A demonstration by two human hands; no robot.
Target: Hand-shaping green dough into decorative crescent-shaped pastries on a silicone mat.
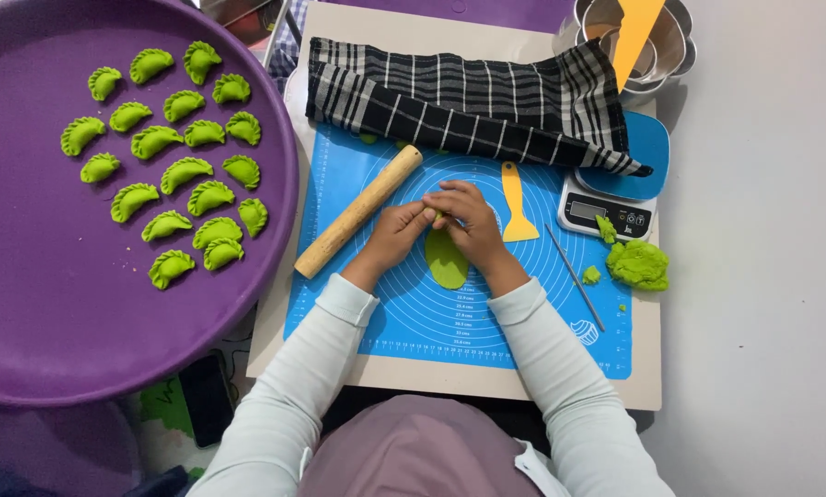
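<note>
My left hand (pixel 396 229) and my right hand (pixel 468 216) meet over the blue baking mat (pixel 523 313). Both pinch the top end of a flat oval of green dough (pixel 447 260), which hangs down between them onto the mat. A wooden rolling pin (pixel 358 212) lies slanted just left of my left hand. A yellow scraper (pixel 516 204) lies just right of my right hand.
A big purple tray (pixel 26 294) at left holds several folded green dumplings (pixel 184 172). A checked cloth (pixel 468 101) covers the mat's far edge. At right stand a small scale (pixel 608 212), a lump of green dough (pixel 639 265), a thin metal stick (pixel 575 278) and metal moulds (pixel 661 46).
</note>
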